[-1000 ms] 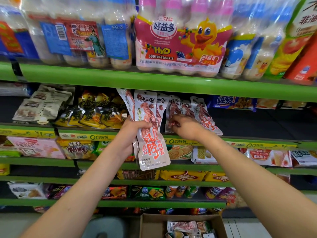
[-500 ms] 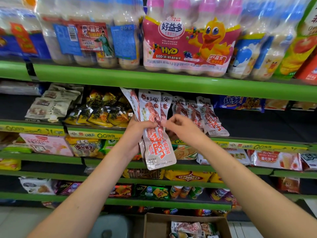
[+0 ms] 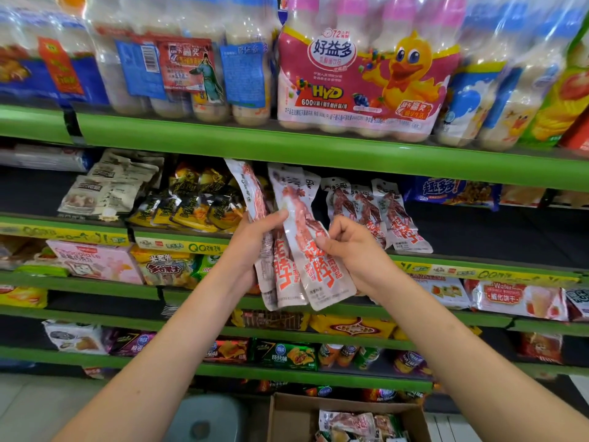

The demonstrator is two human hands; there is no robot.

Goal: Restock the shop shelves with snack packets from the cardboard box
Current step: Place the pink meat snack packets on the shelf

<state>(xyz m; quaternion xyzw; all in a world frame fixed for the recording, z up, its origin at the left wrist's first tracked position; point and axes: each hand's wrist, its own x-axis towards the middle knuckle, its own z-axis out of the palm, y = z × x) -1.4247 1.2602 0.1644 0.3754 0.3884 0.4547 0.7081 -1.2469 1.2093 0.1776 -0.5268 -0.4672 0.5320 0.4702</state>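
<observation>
The left hand (image 3: 251, 247) has its fingers (image 3: 276, 217) wrapped around a fan of white-and-red snack packets (image 3: 287, 275), thumb across their fronts, holding them upright in front of the shelves. The right hand (image 3: 353, 253) pinches the frontmost packet (image 3: 318, 269) of that fan at its right edge, thumb and curled fingers closed on the film. Just right of the right hand's fingers, three matching packets (image 3: 379, 215) lean upright in a row on a green shelf (image 3: 478, 269). Left of the left hand's fingers, on the same shelf level, lie black-and-yellow packets (image 3: 191, 208), and farther left a heap of pale packets (image 3: 108, 186). Above both hands, the next shelf up carries shrink-wrapped bottle packs, one pink with a cartoon duck (image 3: 360, 74). Well below the hands, at the bottom edge, an open cardboard box (image 3: 290, 419) sits on the floor with more packets inside.
</observation>
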